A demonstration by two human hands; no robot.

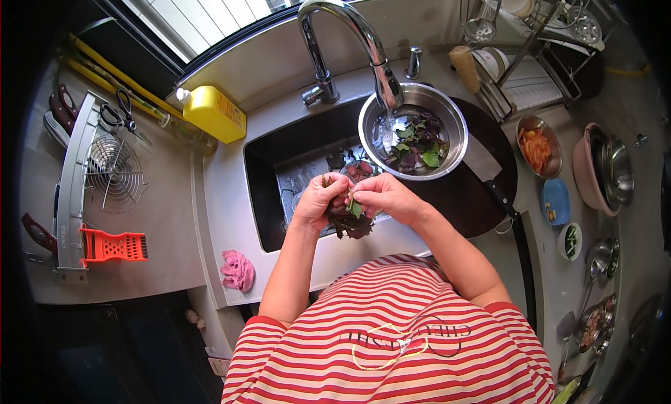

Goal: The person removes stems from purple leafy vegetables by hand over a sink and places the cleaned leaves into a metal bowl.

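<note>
Over the near edge of the black sink [264,194], my left hand [321,200] is closed on a bunch of dark purple-green leafy herbs [350,226] that hangs below the fingers. Close beside it, my right hand [388,197] pinches a green leaf [355,209] at the bunch. Behind my hands, more dark leaves and something reddish lie in the sink, partly hidden. A steel bowl [458,142] at the sink's right side holds water and purple and green leaves [431,155]. Water runs into it from the chrome faucet [388,84].
Right of the bowl, a cleaver [482,163] lies on a round dark board [466,210]. Farther right stand a bowl of orange slices [534,150], a blue dish [555,202] and a dish rack [534,92]. Leftward are a yellow bottle [215,113], pink cloth [238,270], scissors [123,115] and orange grater [115,245].
</note>
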